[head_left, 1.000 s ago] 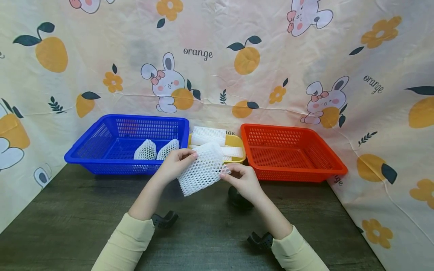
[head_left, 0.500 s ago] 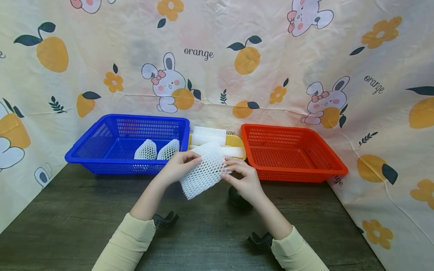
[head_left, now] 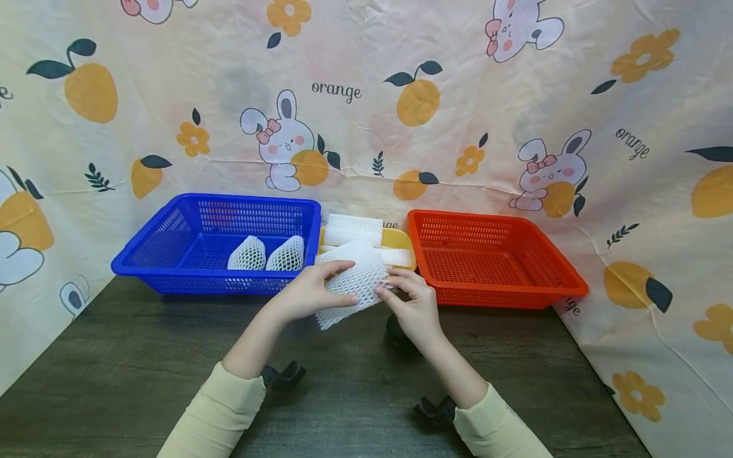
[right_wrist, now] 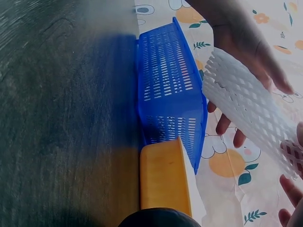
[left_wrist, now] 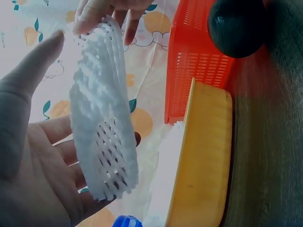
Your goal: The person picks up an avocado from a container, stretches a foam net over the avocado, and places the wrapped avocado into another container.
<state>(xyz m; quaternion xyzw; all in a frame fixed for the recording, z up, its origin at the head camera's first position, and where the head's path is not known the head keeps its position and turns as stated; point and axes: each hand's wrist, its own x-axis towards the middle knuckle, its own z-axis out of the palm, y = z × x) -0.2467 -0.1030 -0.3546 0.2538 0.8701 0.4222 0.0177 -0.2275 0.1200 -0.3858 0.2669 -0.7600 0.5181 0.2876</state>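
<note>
A white foam fruit net (head_left: 362, 278) is held up flattened and slanted above the table. My right hand (head_left: 417, 312) pinches its right end between thumb and fingers. My left hand (head_left: 303, 295) is spread at the other side; in the left wrist view its fingers lie behind the net (left_wrist: 102, 109) and the thumb stands off it. On the table behind the right hand sits a dark, rounded object (left_wrist: 236, 26), mostly hidden in the head view. Two net-wrapped pieces (head_left: 247, 254) lie in the blue basket (head_left: 172, 280); their contents are hard to make out.
A yellow container (head_left: 397, 239) with more white foam nets (head_left: 353, 229) stands between the blue basket and a red basket (head_left: 498, 296). Black wrist mounts (head_left: 283, 375) sit under both forearms. A patterned cloth (head_left: 366, 127) hangs behind the dark table (head_left: 349, 413).
My left hand has moved right along the net and spread its thumb from its fingers, where it earlier pinched the net's edge. The right hand keeps its pinch, nearly in place.
</note>
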